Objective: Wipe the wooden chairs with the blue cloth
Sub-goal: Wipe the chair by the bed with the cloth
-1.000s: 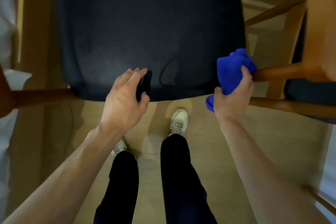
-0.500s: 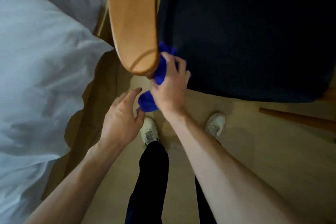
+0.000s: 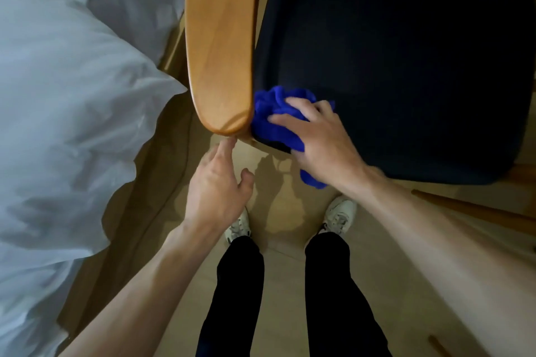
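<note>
A wooden chair with a dark navy seat cushion [image 3: 391,66] fills the upper right. Its orange-brown wooden armrest [image 3: 220,38] runs down the middle and ends in a rounded tip. My right hand [image 3: 322,139] is shut on the bunched blue cloth [image 3: 272,119] and presses it on the seat's front left corner, right beside the armrest tip. My left hand [image 3: 217,185] is open just below the armrest tip, its fingertips touching the underside; it holds nothing.
A bed with white bedding [image 3: 63,113] lies close on the left, leaving a narrow gap to the chair. Wooden rails of another chair [image 3: 478,209] cross the tan floor at the right. My legs and white shoes [image 3: 339,214] stand below the seat.
My right hand carried the cloth from the right side rail across to the left armrest, then onto the seat corner beside it. My left hand left the seat edge and rose to the armrest tip.
</note>
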The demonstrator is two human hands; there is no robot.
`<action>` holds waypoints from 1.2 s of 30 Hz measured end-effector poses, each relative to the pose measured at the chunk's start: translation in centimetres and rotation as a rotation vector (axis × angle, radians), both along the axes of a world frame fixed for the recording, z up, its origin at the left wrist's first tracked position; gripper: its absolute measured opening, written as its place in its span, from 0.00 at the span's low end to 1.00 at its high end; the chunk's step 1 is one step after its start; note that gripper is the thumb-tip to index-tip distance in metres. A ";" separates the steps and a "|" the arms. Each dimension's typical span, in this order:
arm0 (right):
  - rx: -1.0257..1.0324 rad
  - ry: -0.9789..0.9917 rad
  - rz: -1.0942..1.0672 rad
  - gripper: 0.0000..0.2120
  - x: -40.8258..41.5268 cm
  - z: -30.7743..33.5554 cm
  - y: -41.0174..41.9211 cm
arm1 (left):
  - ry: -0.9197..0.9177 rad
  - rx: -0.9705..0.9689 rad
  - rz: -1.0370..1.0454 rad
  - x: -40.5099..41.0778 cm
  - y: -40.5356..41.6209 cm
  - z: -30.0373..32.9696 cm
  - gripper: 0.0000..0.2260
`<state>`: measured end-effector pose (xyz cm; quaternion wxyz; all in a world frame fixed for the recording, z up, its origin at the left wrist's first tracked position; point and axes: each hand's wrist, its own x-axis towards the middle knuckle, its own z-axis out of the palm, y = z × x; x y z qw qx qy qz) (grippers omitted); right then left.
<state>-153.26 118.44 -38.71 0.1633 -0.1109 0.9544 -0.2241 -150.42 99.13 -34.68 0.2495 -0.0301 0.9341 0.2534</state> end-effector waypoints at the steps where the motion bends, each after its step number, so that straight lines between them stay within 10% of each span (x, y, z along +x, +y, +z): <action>1: -0.027 -0.092 0.025 0.30 -0.5 0.9 1.1 | -0.012 0.006 0.005 0.0 0.7 0.4 0.27; 4: -0.182 -0.260 -0.162 0.29 -2.5 5.0 2.9 | -0.070 0.077 0.078 0.1 2.3 2.6 0.28; 8: -0.397 0.125 -0.402 0.29 -5.0 13.4 1.8 | 0.082 0.186 0.469 -0.7 3.0 8.9 0.29; 11: -0.380 0.230 -0.127 0.31 -7.3 16.9 -1.9 | 0.248 0.253 0.457 -2.3 3.2 12.4 0.35; 15: -0.134 0.216 0.158 0.31 -12.6 16.9 -6.4 | 0.339 0.089 0.322 -8.3 0.7 11.6 0.09; 21: -0.087 0.247 0.026 0.27 -17.7 16.5 -7.0 | 0.106 0.197 0.169 -9.0 1.8 11.8 0.54; 30: -0.117 0.181 -0.102 0.27 -21.1 16.9 -5.8 | 0.197 0.194 0.081 -14.0 2.7 11.0 0.53; 36: -0.217 0.008 -0.117 0.30 -22.1 23.0 -3.8 | -0.122 0.424 0.216 -18.9 0.4 15.9 0.53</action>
